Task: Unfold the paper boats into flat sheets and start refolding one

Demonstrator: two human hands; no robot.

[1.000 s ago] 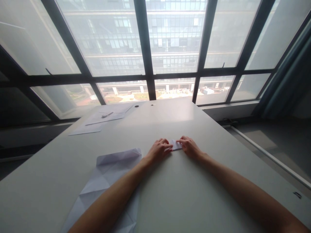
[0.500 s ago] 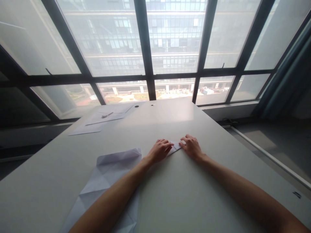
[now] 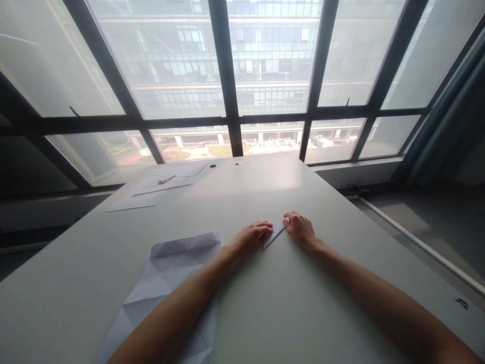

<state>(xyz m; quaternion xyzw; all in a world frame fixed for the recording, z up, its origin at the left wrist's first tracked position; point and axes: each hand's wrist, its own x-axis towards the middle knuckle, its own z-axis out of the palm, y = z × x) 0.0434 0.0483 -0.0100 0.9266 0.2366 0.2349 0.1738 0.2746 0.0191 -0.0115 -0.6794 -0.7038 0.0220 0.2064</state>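
A small folded piece of white paper [image 3: 273, 234] lies on the white table between my two hands, one straight edge slanting toward me. My left hand [image 3: 254, 234] rests over its left side, with the fingers curled together onto it. At its upper right corner, my right hand [image 3: 298, 225] pinches the paper between thumb and fingers. Parts of the paper are hidden under the fingers. Beneath and beside my left forearm lies a larger creased sheet of paper [image 3: 166, 275], its far edge folded up slightly.
Flat sheets of paper [image 3: 132, 202] lie at the table's far left, with a white pen-like object [image 3: 166, 179] on top. The white table [image 3: 303, 313] reaches to the windows. A round cable hole [image 3: 212, 166] is near its far edge. A blue curtain [image 3: 447, 111] hangs at right.
The folded paper has turned so its near edge slants more steeply, and more of it shows. My left fingers have drawn closer together; my right hand has shifted slightly right.
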